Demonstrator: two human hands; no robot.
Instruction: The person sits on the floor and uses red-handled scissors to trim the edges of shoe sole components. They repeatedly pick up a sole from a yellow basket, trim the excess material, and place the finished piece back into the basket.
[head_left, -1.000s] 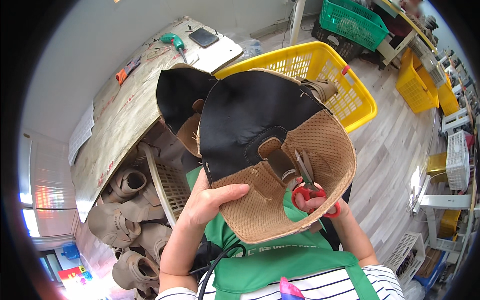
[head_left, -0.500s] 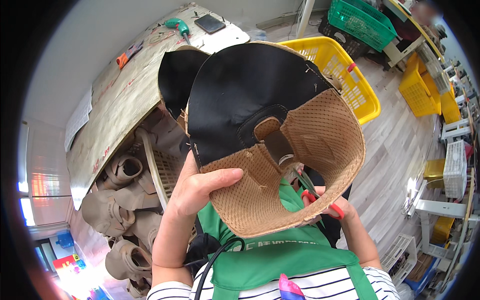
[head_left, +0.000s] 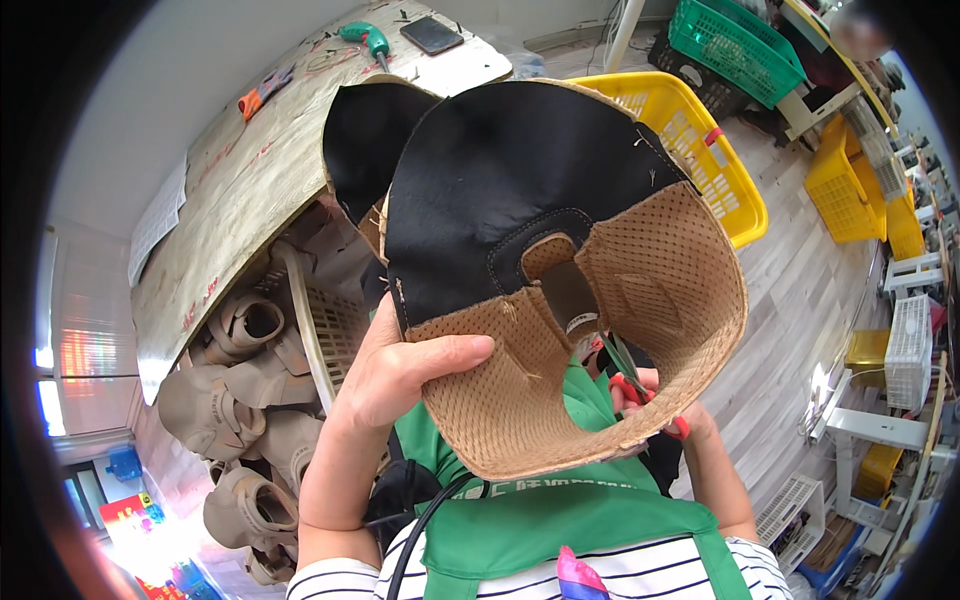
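My left hand point(head_left: 390, 375) is closed on a shoe upper point(head_left: 490, 180), its thumb lying on the tan mesh lining. The upper is turned with its black underside and lining facing me, and short thread ends stick out along its seams. A second black-and-tan upper point(head_left: 370, 140) shows behind it, partly covered; whether my left hand holds that one too is hidden. Red-handled scissors point(head_left: 630, 388) are in my right hand point(head_left: 697, 418), which is partly covered by the upper's edge. Their blades point up toward the upper's opening.
On the worktable point(head_left: 240, 200) at the left lie a green hand tool point(head_left: 368, 38), a phone point(head_left: 432, 35) and an orange-grey item point(head_left: 262, 95). Several beige shoes point(head_left: 210, 410) are piled below, beside a cream basket point(head_left: 318, 310). A yellow basket point(head_left: 735, 195) stands beyond the upper, with green crates point(head_left: 735, 50) farther back.
The uppers have shifted slightly to the right in the picture, and the view has moved a little. Both hands keep their holds on the upper and the scissors.
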